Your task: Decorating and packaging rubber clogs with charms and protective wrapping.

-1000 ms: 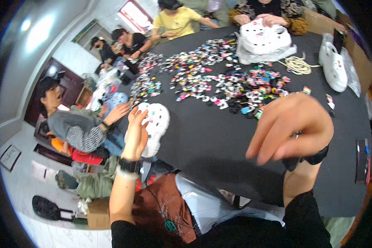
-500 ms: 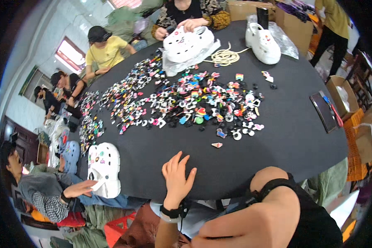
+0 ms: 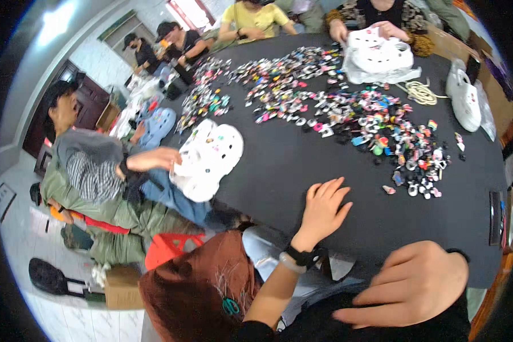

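My left hand (image 3: 326, 210) lies palm down on the black tabletop (image 3: 290, 157), fingers spread, with nothing in it. Close to my body at the lower right is my right hand (image 3: 413, 285), its fingers loosely stretched toward the left and slightly apart; no object shows in it. Beyond my hands spreads a pile of small colourful shoe charms (image 3: 376, 119), with a few loose charms (image 3: 422, 190) at its near right end. A white clog (image 3: 214, 151) decorated with charms stands to the left of my left hand, and a seated person's hand (image 3: 154, 159) touches its strap.
Across the table another person handles a white clog (image 3: 379, 51) over clear plastic. A coil of cream cord (image 3: 420, 93) and another white clog (image 3: 464, 100) lie at the far right. A dark flat case (image 3: 495, 219) is near the right edge. Scissors (image 3: 230, 306) rest on brown cloth (image 3: 182, 290).
My view has swung left, so the table and people appear farther right. My right hand has come down from its raised, bent-arm position. My left hand still rests on the table.
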Demonstrator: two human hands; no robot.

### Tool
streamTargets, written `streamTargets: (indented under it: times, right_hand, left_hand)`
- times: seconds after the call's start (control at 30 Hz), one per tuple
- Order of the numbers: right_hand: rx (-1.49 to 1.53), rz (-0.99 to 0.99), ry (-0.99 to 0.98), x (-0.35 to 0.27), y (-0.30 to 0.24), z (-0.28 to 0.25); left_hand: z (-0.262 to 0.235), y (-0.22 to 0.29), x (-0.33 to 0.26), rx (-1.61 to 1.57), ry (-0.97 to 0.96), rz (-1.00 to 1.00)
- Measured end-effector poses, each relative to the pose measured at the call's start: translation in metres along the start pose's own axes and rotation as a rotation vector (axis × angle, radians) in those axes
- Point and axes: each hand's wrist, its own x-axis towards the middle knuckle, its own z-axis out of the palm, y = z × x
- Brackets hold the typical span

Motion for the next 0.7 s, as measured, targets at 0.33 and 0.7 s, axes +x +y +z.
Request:
streamTargets:
  times: [0.33,0.7]
  right_hand:
    - [0.821,1.206,-0.187,-0.202,-0.055,-0.006]
    - [1.124,1.398,2.049,-0.567,-0.221,0.198]
  left_hand:
    - [0.002,0.013,0.012,0.022,0.021,0.069]
    - [-0.019,0.004,0.01,0.153,-0.1,0.075]
